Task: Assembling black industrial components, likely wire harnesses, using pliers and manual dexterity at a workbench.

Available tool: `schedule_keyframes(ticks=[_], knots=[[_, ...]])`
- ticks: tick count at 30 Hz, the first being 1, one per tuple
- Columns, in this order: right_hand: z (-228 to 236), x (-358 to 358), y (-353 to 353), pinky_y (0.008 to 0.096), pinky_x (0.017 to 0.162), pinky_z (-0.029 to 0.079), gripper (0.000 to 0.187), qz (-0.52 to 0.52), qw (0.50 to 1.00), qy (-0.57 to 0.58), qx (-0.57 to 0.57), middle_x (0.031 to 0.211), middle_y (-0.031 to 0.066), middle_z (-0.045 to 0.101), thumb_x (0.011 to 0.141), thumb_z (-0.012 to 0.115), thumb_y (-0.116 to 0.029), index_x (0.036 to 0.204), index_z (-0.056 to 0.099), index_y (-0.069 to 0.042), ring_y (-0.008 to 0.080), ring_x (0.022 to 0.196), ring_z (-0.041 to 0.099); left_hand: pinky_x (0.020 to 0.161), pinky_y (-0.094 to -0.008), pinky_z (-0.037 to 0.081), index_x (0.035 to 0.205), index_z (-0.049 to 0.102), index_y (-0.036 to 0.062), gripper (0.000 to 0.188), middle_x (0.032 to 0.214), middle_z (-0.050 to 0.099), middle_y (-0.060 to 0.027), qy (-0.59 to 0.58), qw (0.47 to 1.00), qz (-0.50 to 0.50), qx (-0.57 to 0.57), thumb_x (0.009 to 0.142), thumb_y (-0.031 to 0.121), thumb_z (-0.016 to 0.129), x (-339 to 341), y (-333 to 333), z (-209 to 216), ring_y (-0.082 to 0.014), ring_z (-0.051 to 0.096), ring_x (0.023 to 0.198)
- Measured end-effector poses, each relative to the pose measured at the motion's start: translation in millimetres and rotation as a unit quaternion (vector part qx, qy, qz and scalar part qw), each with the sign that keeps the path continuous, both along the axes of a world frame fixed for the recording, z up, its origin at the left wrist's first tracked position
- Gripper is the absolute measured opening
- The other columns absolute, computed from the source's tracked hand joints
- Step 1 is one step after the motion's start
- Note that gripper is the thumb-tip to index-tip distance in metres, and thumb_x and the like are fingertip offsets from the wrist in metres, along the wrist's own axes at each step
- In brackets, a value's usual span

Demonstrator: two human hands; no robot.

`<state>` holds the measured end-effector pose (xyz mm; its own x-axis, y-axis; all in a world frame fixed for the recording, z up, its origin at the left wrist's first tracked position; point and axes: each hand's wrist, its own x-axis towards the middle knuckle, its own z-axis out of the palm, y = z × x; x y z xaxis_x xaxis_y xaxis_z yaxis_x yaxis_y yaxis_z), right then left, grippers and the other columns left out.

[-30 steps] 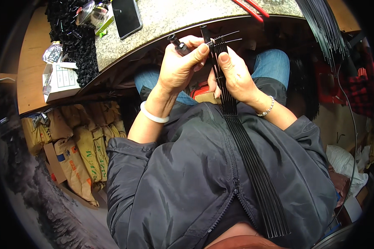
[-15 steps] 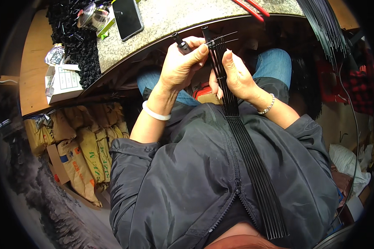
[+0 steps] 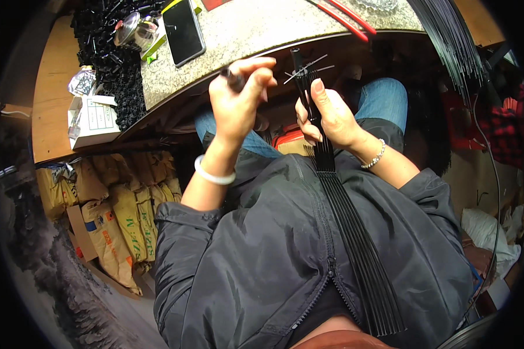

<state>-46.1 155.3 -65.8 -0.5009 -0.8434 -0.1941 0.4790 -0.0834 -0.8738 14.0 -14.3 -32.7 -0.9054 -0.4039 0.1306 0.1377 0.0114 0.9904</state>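
Note:
My right hand [image 3: 326,113] grips a bundle of long thin black rods [image 3: 355,244] near its top end; the bundle fans out down across my dark jacket [image 3: 262,262]. A few thin rod tips splay sideways above my fingers. My left hand [image 3: 239,102] is raised to the left of the bundle, apart from it, pinching a small dark cylindrical piece [image 3: 232,78] between thumb and fingers. A white band sits on my left wrist, a beaded bracelet on my right wrist.
A speckled stone counter [image 3: 256,35] curves ahead with a black phone [image 3: 183,30], a pile of small black parts [image 3: 113,64], a shiny metal cup [image 3: 131,32] and red-handled pliers [image 3: 346,14]. More black rods [image 3: 448,41] lie upper right. Brown paper sacks [image 3: 116,215] stand left.
My left hand has pulled away to the left from the top of the rod bundle, carrying the small dark piece. The right hand keeps its grip.

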Motion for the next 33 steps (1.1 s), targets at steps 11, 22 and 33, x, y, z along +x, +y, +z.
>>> schedule_keyframes(ticks=[11,22,33], knots=[[3.2,-1.1,0.7,0.0249,0.039,0.041,0.064,-0.011,0.999,0.03,0.002,0.047,0.0034,0.044,0.093,0.027,-0.061,0.074,0.05,-0.004,0.0112,0.037,0.043,0.047,-0.0168,0.042,0.097,0.057,-0.0025,0.013,0.074,0.065,-0.0097,0.124,0.983,0.022,-0.132,0.085,-0.001,0.063,4.0,29.0,6.3,-0.0063,0.055,0.054],[5.2,3.8,-1.3,0.0248,0.041,0.042,0.065,-0.009,0.999,0.035,0.006,0.047,0.0044,0.046,0.093,0.027,-0.061,0.071,0.049,-0.004,0.0114,0.038,0.044,0.09,-0.0377,0.049,0.12,0.042,0.0023,0.03,0.113,0.057,-0.0176,0.049,0.939,-0.068,0.332,0.099,0.023,0.045,-26.2,-2.8,24.1,-0.0287,0.056,0.109],[6.8,1.8,-0.9,0.0238,0.04,0.041,0.065,-0.01,0.999,0.053,0.005,0.047,0.0044,0.046,0.094,0.027,-0.061,0.071,0.049,-0.004,0.0109,0.037,0.043,0.079,-0.0278,0.051,0.119,0.052,-0.0024,0.044,0.098,0.064,-0.0089,-0.004,0.971,-0.08,0.226,0.095,0.034,0.052,-43.1,6.4,29.6,-0.0154,0.063,0.087]])
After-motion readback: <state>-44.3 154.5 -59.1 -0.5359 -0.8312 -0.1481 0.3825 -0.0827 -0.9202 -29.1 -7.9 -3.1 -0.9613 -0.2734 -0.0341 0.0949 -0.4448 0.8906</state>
